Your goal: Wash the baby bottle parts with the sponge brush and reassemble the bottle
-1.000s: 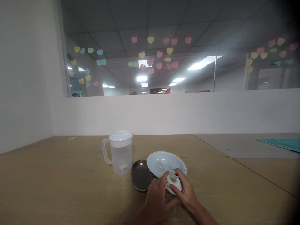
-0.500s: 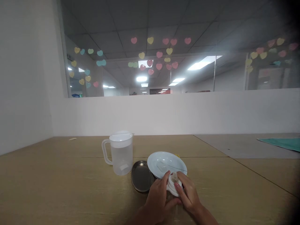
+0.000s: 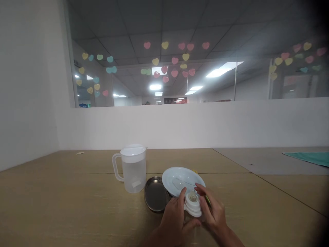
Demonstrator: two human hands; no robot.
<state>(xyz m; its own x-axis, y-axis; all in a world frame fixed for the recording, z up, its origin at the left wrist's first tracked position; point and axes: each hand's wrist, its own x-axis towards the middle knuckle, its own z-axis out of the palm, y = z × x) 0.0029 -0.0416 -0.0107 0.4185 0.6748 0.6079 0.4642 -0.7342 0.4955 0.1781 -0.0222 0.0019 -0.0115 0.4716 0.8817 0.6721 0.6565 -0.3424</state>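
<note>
My left hand (image 3: 174, 214) is closed around the side of a white, stepped round piece (image 3: 192, 208), held just in front of the bowl. A small, clear-looking tip (image 3: 192, 196) sits on its top. My right hand (image 3: 212, 209) is at the right of this piece, its forefinger and thumb apart. A narrow yellow-green strip (image 3: 207, 200) shows between those fingers; I cannot tell if they touch it. Behind both hands lies a white oval bowl (image 3: 168, 175) with a pale flat piece (image 3: 178, 183) and a thin dark line inside.
A dark metal dish (image 3: 156, 195) sits left of the bowl. Further left stands a translucent lidded jug (image 3: 134, 173) with its handle to the left. Something yellow (image 3: 195, 171) peeks out behind the bowl. A teal sheet (image 3: 308, 158) lies far right; a wall and window rise behind the table.
My right fingers have come off the top of the white piece and moved apart to the right, uncovering its clear tip. My left hand keeps its hold.
</note>
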